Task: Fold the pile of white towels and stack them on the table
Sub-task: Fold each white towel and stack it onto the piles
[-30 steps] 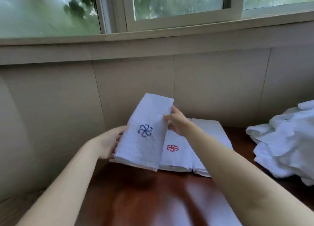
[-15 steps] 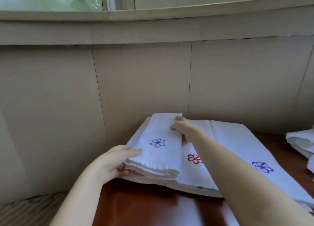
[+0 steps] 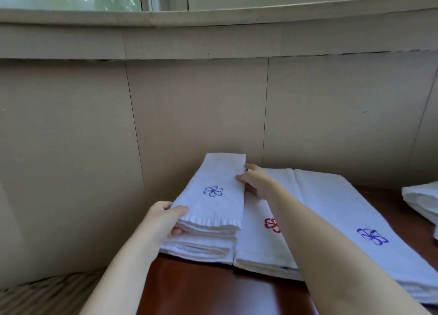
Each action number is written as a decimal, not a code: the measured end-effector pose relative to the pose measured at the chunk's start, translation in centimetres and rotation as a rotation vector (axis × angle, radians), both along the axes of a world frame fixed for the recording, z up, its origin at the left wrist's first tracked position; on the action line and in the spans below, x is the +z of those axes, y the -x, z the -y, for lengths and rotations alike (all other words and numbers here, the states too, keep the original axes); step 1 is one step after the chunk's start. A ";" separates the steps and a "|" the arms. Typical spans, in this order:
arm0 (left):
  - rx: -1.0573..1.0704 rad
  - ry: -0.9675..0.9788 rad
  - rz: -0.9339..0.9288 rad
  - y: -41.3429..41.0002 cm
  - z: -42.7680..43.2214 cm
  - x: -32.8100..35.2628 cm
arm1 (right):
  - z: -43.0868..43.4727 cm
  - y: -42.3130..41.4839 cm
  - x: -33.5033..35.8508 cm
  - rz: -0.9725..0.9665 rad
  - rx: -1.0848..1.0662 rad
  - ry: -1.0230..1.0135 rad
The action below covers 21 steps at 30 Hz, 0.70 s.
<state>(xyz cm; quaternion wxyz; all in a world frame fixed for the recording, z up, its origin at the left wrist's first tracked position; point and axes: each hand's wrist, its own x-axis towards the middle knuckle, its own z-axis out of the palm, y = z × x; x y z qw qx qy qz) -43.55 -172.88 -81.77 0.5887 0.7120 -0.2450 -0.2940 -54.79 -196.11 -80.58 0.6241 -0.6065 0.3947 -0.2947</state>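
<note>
A folded white towel with a blue flower lies on top of a stack of folded towels at the left of the dark wooden table. My left hand grips its near left corner, thumb on top and fingers underneath. My right hand pinches its far right edge. Beside the stack lie a folded towel with a red flower and another with a blue flower.
The unfolded pile of white towels shows at the right edge. A beige panelled wall rises directly behind the towels, with a window sill above. A striped surface lies left of the table.
The blue-flower towel has come down from a raised tilt onto the left stack. The view dropped and shifted, and the third folded towel came into sight.
</note>
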 end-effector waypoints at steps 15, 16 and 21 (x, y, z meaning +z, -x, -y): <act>0.045 0.008 -0.068 0.4 -0.9 0.8 | -4.2 1.5 1.4 -0.223 0.094 -0.062; 0.040 -0.002 -0.053 0.5 -0.9 0.9 | -4.7 1.8 1.5 -0.239 0.114 -0.064; 0.026 -0.099 0.057 0.9 -0.8 1.2 | -7.7 3.3 1.0 -0.303 0.262 -0.080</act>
